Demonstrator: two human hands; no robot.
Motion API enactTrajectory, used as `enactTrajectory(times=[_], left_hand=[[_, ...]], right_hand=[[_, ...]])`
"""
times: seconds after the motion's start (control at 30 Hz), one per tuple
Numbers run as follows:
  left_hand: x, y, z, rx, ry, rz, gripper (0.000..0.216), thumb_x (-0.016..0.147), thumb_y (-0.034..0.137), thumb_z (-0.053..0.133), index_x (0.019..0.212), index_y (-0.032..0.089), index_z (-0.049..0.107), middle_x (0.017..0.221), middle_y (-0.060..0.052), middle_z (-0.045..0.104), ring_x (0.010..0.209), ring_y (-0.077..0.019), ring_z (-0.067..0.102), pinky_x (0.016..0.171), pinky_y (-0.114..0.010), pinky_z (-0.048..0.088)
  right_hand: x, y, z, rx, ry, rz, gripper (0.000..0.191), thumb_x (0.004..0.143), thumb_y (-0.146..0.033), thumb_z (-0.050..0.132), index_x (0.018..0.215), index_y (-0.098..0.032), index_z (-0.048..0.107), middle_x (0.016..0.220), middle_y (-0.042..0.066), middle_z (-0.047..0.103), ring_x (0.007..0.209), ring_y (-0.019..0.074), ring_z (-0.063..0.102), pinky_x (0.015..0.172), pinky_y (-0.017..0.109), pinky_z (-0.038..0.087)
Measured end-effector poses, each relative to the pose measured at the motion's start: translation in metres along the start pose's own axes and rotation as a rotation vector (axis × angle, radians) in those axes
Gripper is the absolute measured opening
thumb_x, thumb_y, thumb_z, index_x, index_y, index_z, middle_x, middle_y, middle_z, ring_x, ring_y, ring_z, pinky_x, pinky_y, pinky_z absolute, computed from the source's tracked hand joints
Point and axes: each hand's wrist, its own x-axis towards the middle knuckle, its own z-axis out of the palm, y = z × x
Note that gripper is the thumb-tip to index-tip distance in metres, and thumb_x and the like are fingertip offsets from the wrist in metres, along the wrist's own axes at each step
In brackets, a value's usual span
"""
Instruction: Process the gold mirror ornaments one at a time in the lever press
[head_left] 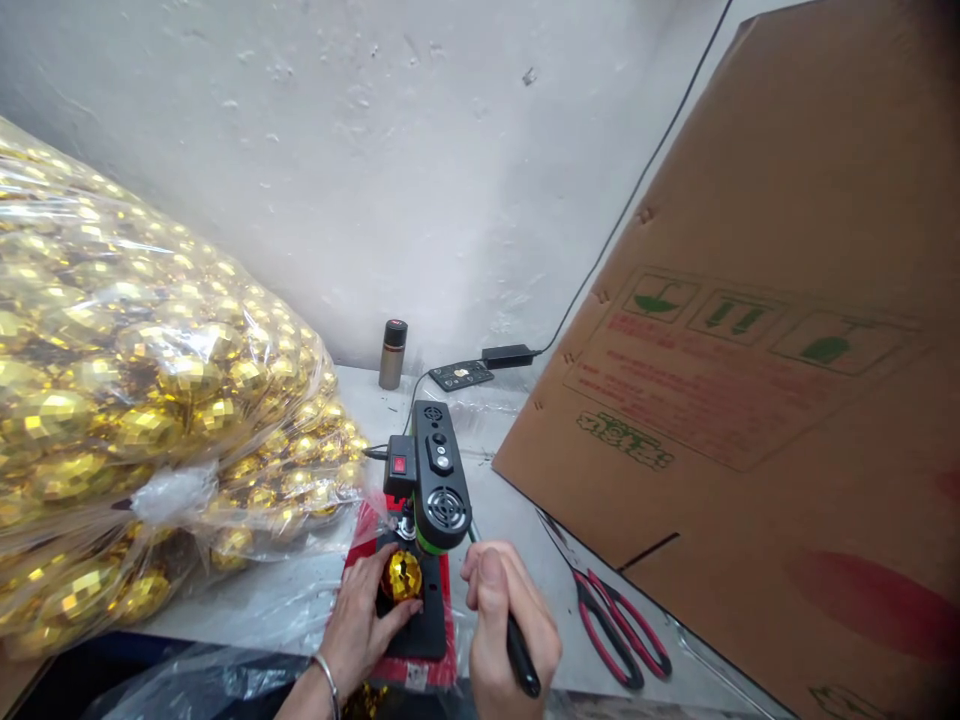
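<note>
My right hand [514,615], close to me, is wrapped around a smooth black handle [523,660]. My left hand [360,608] holds a shiny gold mirror ball [405,576] between finger and thumb. The ball is over a flat black plate [424,640], just beside a long black machine head [442,480] with round vents. I think it's best to keep the ball still and my fingertips out from under the head. The ball is round, with little flat faces, some bright and some dark.
</note>
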Motion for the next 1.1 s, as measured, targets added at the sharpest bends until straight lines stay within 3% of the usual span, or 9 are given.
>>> enactTrajectory(times=[0.17,0.33,0.57,0.93,1.1], left_hand=[[0.007,0.013,0.003,0.091,-0.056,0.095,0.049,0.080,0.037,0.075,0.125,0.020,0.067,0.115,-0.015,0.077,0.106,-0.0364,0.071,0.094,-0.055,0.056],[0.014,0.023,0.008,0.163,-0.137,0.080,0.045,0.074,0.031,0.073,0.117,0.019,0.066,0.111,-0.014,0.075,0.106,-0.0365,0.068,0.096,-0.057,0.050],[0.013,0.020,0.013,0.214,-0.128,0.064,0.040,0.071,0.029,0.072,0.109,0.021,0.064,0.105,-0.011,0.072,0.102,-0.0349,0.067,0.095,-0.052,0.048],[0.013,0.020,0.015,0.217,-0.155,0.058,0.039,0.070,0.027,0.070,0.109,0.022,0.064,0.103,-0.010,0.072,0.100,-0.0329,0.066,0.093,-0.050,0.047],[0.012,0.018,0.017,0.219,-0.128,0.068,0.040,0.071,0.028,0.072,0.110,0.022,0.065,0.101,-0.009,0.072,0.099,-0.0329,0.066,0.092,-0.050,0.047]], right_hand=[[-0.002,0.001,-0.001,-0.008,-0.002,-0.001,0.030,0.103,-0.009,0.041,0.079,-0.022,0.051,0.071,-0.005,0.048,0.064,0.0072,0.052,0.060,0.018,0.043],[-0.006,0.000,0.000,-0.018,0.008,-0.006,0.028,0.104,-0.010,0.042,0.080,-0.022,0.051,0.073,-0.005,0.050,0.061,0.0065,0.051,0.058,0.019,0.041],[-0.030,-0.004,0.019,0.016,0.199,0.150,0.039,0.108,-0.021,0.040,0.070,-0.021,0.044,0.074,-0.005,0.049,0.068,0.0088,0.049,0.064,0.025,0.036],[-0.045,0.011,0.029,-0.015,0.286,0.119,0.043,0.109,-0.026,0.038,0.067,-0.020,0.044,0.074,-0.003,0.051,0.065,0.0101,0.046,0.063,0.027,0.033],[-0.045,0.024,0.030,-0.048,0.300,-0.007,0.042,0.108,-0.025,0.037,0.066,-0.021,0.041,0.071,-0.004,0.050,0.060,0.0101,0.044,0.064,0.028,0.037]])
